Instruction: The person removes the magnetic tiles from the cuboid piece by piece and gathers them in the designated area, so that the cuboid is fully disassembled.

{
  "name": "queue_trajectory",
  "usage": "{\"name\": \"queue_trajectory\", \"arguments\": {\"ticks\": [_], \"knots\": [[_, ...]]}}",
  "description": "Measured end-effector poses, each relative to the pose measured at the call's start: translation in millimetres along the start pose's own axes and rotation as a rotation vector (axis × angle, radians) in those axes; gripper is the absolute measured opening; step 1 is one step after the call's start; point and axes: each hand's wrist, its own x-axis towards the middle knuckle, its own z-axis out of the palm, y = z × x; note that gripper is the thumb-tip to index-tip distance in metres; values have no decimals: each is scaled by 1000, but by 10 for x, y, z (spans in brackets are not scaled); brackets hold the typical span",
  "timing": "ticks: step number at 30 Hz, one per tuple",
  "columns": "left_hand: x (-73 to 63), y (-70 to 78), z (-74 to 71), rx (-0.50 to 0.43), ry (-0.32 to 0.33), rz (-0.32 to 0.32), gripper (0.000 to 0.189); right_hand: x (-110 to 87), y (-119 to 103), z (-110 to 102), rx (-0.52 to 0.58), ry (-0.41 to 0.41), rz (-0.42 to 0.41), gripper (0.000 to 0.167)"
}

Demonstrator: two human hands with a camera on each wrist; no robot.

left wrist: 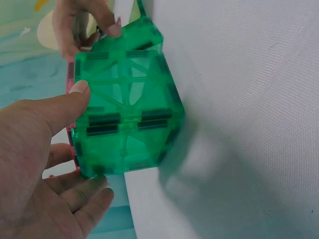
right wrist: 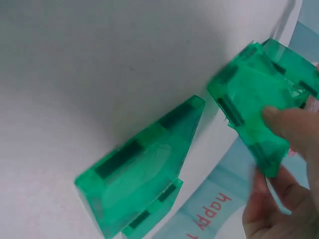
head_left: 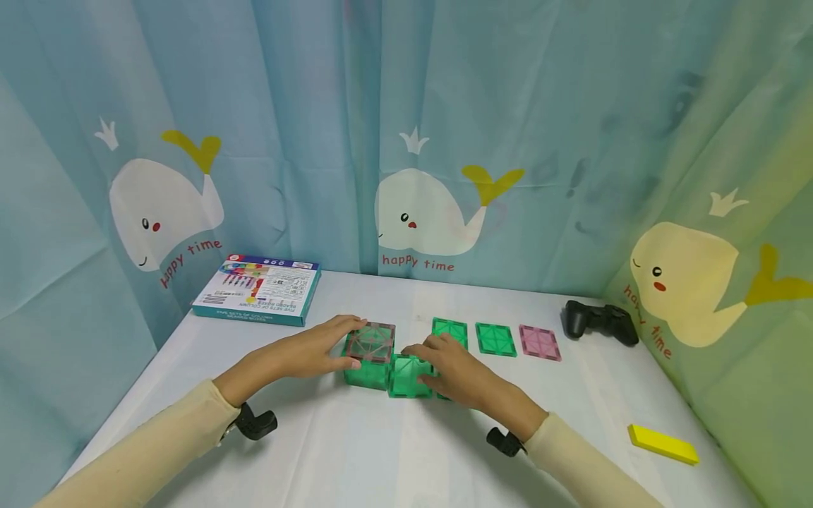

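My left hand [head_left: 308, 351] holds a box of green magnetic tiles [left wrist: 129, 94] on the table, thumb on the near side and fingers round the far side. A pink magnetic tile [head_left: 370, 343] lies flat as its top. Just right of the box, my right hand [head_left: 457, 372] pinches a green magnetic tile [right wrist: 249, 99] between thumb and fingers, tilted in the right wrist view. More green tiles [head_left: 409, 377] stand against the box there. Another joined pair of green tiles [right wrist: 144, 164] stands apart on the table, mostly hidden under my right hand in the head view.
Behind my right hand lie two flat green tiles [head_left: 497, 339] and a pink tile [head_left: 540, 343] in a row. A black game controller [head_left: 599, 322] is at the back right, a yellow block [head_left: 663, 444] at the right. A flat printed box [head_left: 257, 291] lies back left, before a curtain [head_left: 330, 141].
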Motion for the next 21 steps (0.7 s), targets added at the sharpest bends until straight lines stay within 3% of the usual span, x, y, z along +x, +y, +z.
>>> {"name": "queue_trajectory", "arguments": {"ticks": [4, 11, 21], "knots": [[-8, 11, 1, 2, 3, -3, 79, -44, -8, -17, 84, -17, -23, 51], [-15, 7, 5, -1, 3, -2, 79, -145, 19, -152, 324, -56, 64, 52], [-29, 10, -5, -6, 3, 8, 81, -548, 343, -521, 431, 69, 171, 46]]}}
